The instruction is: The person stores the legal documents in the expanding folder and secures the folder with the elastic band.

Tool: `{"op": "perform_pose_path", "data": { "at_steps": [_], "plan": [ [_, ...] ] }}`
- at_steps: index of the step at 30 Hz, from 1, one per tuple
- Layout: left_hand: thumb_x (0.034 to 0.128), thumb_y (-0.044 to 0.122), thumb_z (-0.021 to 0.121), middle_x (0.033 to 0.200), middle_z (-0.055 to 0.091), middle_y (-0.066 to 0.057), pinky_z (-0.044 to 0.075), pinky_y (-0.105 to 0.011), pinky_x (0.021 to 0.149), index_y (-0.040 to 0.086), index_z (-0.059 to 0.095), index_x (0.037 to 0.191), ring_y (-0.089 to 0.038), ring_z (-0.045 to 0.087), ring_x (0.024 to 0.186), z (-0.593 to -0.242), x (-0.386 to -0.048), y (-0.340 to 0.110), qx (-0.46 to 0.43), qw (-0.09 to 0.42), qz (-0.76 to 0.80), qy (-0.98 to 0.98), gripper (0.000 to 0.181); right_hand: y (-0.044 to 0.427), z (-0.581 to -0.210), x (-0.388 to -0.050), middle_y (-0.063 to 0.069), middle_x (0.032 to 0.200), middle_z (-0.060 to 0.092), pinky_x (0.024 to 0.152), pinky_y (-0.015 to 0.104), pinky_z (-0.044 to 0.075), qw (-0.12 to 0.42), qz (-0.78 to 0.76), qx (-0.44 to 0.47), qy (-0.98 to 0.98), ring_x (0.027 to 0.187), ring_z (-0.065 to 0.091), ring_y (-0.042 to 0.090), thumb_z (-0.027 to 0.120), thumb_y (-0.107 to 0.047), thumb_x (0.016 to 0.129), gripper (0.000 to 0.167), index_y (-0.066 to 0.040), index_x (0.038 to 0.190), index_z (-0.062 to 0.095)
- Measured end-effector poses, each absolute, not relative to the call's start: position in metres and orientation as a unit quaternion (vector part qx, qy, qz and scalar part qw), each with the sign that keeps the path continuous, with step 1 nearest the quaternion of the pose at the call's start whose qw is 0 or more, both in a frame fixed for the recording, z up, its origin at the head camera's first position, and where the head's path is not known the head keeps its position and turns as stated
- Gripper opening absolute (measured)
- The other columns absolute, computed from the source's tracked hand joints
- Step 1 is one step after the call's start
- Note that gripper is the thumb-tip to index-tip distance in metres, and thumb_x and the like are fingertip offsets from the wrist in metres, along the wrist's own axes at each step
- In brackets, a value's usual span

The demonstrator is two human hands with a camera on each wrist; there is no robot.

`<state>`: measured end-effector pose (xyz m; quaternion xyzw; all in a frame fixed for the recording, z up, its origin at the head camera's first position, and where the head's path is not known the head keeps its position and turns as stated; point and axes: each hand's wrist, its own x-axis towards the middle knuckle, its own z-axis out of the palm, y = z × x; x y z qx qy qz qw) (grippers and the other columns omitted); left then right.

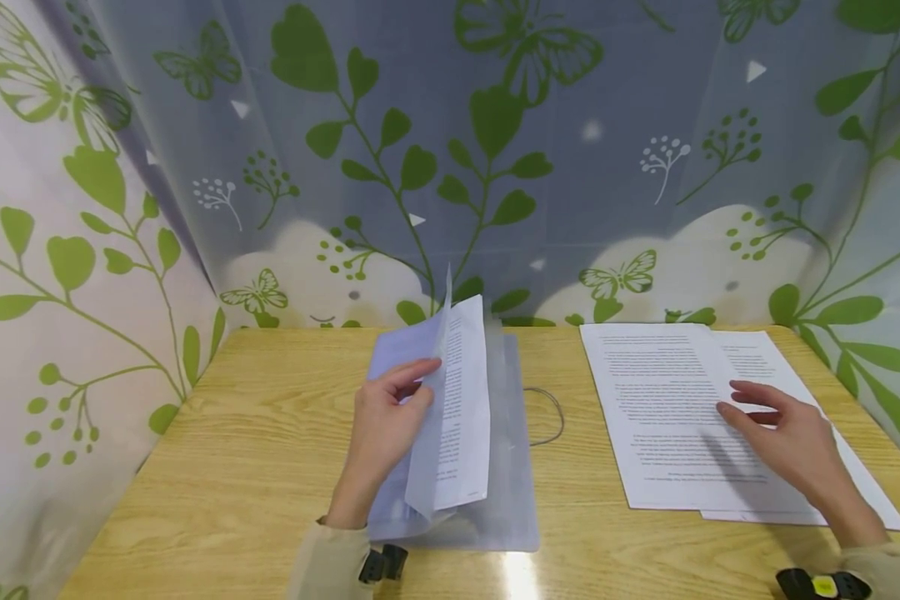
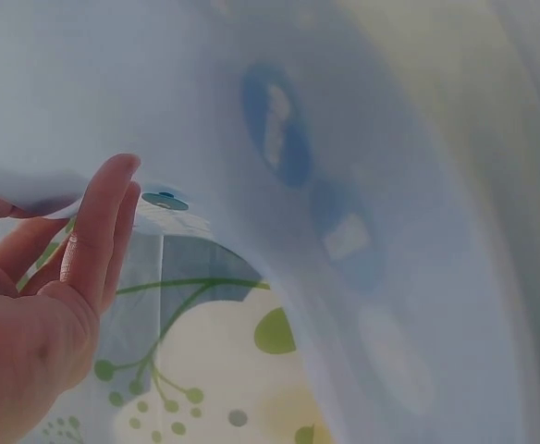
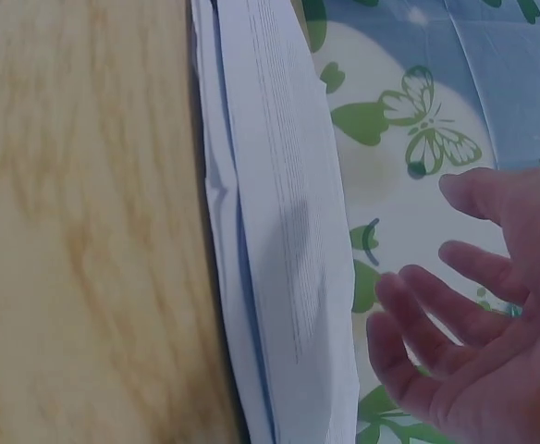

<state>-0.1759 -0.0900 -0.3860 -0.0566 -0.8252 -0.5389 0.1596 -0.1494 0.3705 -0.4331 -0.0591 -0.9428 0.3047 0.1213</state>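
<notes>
Your straight-fingered left hand (image 1: pixel 387 427) is propping the sleeve (image 1: pixel 423 471), apparently for access; your right hand (image 1: pixel 791 442), released, is hovering over papers (image 1: pixel 656 400).

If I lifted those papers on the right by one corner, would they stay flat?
Probably not: the papers look like thin sheets, so the free end may droop. They might also slide apart, since they lie in two overlapping, offset parts and no clip shows. Lying flat on the table, they seem unlikely to tip.
</notes>
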Motion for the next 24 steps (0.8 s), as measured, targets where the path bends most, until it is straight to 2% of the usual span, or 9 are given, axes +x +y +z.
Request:
{"op": "perform_pose_path", "data": {
  "at_steps": [1, 3, 5, 6, 8, 12, 14, 18, 24],
  "plan": [
    [0.0854, 0.002, 0.063, 0.119, 0.077, -0.002, 0.052, -0.018, 0.078, 0.014, 0.08, 0.113, -0.015, 0.073, 0.089, -0.386, -0.176, -0.09, -0.058, 0.161, -0.539, -0.825, 0.035, 0.373, -0.433, -0.149, 0.029, 0.126, 0.068, 0.061, 0.009, 0.042, 0.12, 0.302, -0.063, -0.944, 0.076, 0.042, -0.028, 0.07, -0.039, 0.094, 0.059, 0.001, 0.137, 0.061],
    [0.0852, 0.001, 0.063, 0.119, 0.077, -0.003, 0.052, -0.019, 0.078, 0.014, 0.08, 0.113, -0.016, 0.073, 0.088, -0.387, -0.176, -0.09, -0.061, 0.162, -0.538, -0.825, 0.035, 0.377, -0.434, -0.149, 0.031, 0.125, 0.067, 0.061, 0.009, 0.041, 0.115, 0.293, -0.072, -0.946, 0.076, 0.059, -0.015, 0.071, -0.041, 0.094, 0.064, 0.002, 0.139, 0.058],
    [0.085, 0.0, 0.063, 0.118, 0.077, -0.004, 0.053, -0.02, 0.079, 0.013, 0.08, 0.113, -0.016, 0.073, 0.088, -0.388, -0.177, -0.09, -0.064, 0.166, -0.537, -0.825, 0.036, 0.381, -0.433, -0.149, 0.033, 0.127, 0.066, 0.06, 0.011, 0.041, 0.103, 0.286, -0.084, -0.949, 0.083, 0.074, 0.011, 0.07, -0.043, 0.094, 0.069, 0.003, 0.142, 0.054],
    [0.0849, 0.0, 0.063, 0.117, 0.077, -0.004, 0.053, -0.021, 0.079, 0.013, 0.081, 0.113, -0.016, 0.073, 0.088, -0.388, -0.177, -0.09, -0.063, 0.166, -0.537, -0.825, 0.036, 0.384, -0.433, -0.148, 0.034, 0.128, 0.065, 0.061, 0.014, 0.041, 0.095, 0.283, -0.091, -0.95, 0.089, 0.076, 0.026, 0.069, -0.044, 0.094, 0.071, 0.004, 0.144, 0.052],
    [0.0849, 0.0, 0.063, 0.117, 0.077, -0.004, 0.055, -0.023, 0.081, 0.013, 0.081, 0.113, -0.016, 0.073, 0.088, -0.389, -0.178, -0.09, -0.064, 0.166, -0.538, -0.824, 0.036, 0.388, -0.433, -0.148, 0.035, 0.131, 0.062, 0.066, 0.021, 0.043, 0.075, 0.276, -0.103, -0.953, 0.107, 0.069, 0.049, 0.067, -0.047, 0.095, 0.076, 0.005, 0.146, 0.048],
    [0.0852, 0.0, 0.062, 0.118, 0.077, -0.004, 0.055, -0.025, 0.082, 0.013, 0.08, 0.113, -0.016, 0.073, 0.089, -0.388, -0.177, -0.09, -0.065, 0.164, -0.539, -0.823, 0.036, 0.395, -0.435, -0.149, 0.038, 0.136, 0.056, 0.072, 0.039, 0.045, 0.045, 0.263, -0.118, -0.956, 0.117, 0.061, 0.055, 0.065, -0.051, 0.096, 0.081, 0.007, 0.148, 0.043],
    [0.0853, 0.0, 0.062, 0.118, 0.077, -0.005, 0.055, -0.023, 0.082, 0.012, 0.08, 0.113, -0.017, 0.073, 0.089, -0.387, -0.176, -0.09, -0.066, 0.164, -0.541, -0.823, 0.035, 0.399, -0.436, -0.149, 0.038, 0.137, 0.055, 0.074, 0.041, 0.044, 0.039, 0.255, -0.12, -0.959, 0.117, 0.061, 0.055, 0.065, -0.051, 0.095, 0.081, 0.007, 0.147, 0.043],
    [0.0855, 0.0, 0.063, 0.118, 0.077, -0.004, 0.054, -0.02, 0.082, 0.012, 0.08, 0.113, -0.017, 0.073, 0.091, -0.387, -0.176, -0.091, -0.068, 0.164, -0.54, -0.823, 0.035, 0.41, -0.437, -0.148, 0.038, 0.139, 0.053, 0.072, 0.037, 0.043, 0.029, 0.242, -0.119, -0.962, 0.113, 0.063, 0.054, 0.069, -0.052, 0.093, 0.08, 0.007, 0.143, 0.048],
    [0.0843, 0.0, 0.063, 0.117, 0.078, -0.004, 0.055, -0.022, 0.083, 0.012, 0.081, 0.111, -0.017, 0.073, 0.089, -0.389, -0.177, -0.091, -0.068, 0.169, -0.539, -0.823, 0.035, 0.423, -0.439, -0.15, 0.041, 0.137, 0.051, 0.068, 0.031, 0.04, -0.005, 0.215, -0.108, -0.971, 0.104, 0.066, 0.051, 0.075, -0.054, 0.086, 0.085, 0.009, 0.138, 0.052]
  ]
}}
